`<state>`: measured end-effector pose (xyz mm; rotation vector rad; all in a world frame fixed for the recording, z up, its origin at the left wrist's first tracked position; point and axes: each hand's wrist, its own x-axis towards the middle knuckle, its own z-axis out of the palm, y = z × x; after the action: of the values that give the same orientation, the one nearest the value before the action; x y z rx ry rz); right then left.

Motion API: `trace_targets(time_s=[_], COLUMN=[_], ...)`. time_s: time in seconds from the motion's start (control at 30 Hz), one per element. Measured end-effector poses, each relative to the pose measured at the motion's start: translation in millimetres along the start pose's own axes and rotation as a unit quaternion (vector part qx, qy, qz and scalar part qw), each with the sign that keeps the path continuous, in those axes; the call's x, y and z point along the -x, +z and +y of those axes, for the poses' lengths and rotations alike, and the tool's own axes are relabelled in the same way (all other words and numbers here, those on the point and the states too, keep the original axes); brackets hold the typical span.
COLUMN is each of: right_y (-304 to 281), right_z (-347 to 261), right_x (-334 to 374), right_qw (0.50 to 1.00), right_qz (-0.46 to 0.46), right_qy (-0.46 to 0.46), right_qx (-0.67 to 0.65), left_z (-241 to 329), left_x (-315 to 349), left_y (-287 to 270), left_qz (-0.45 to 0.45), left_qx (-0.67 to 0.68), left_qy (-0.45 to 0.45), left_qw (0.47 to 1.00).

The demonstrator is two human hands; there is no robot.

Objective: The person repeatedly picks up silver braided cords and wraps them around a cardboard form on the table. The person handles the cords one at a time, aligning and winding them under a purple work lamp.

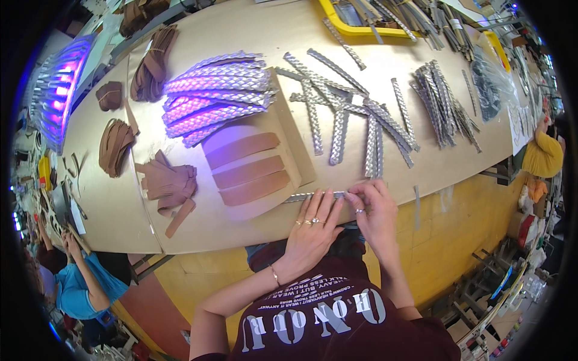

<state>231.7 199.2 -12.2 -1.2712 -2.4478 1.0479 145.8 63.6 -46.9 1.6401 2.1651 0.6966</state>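
Note:
A narrow silver braided strip [296,197] lies along the near edge of the table. My left hand [313,225] rests flat across it, fingers stretched out and pressing it down. At the strip's right end, the thumb and fingers of my right hand [374,210] are pinched together; the tip between them is mostly covered. Just beyond my hands, loose silver braided strips [338,135] lie crossed over one another. To their left, a pile of wider braided bands [217,90] sits above three brown strips [253,184] laid on a pale sheet.
Brown strap bundles [116,147] lie on the left of the table [385,54]. A bunch of braided strips [436,105] and a clear plastic bag [486,78] are at right. A yellow tray [337,24] stands at the back. People work at both sides, one in a blue top [84,289].

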Motion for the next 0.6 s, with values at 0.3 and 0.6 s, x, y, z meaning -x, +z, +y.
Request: trace_targets(time_s=[0.3, 0.6], right_y=[0, -1], right_z=[0, -10], right_x=[-6, -1], right_qw=[0.998, 0.967], right_qz=[-0.023, -0.046], right_qy=[-0.033, -0.116], right_qx=[0.039, 0.221], left_z=[0, 1], left_x=[-1, 2], left_y=[1, 0], left_qz=[-0.009, -0.029], left_qx=[-0.079, -0.102], left_qy=[0.013, 0.016], left_qw=[0.997, 0.994])
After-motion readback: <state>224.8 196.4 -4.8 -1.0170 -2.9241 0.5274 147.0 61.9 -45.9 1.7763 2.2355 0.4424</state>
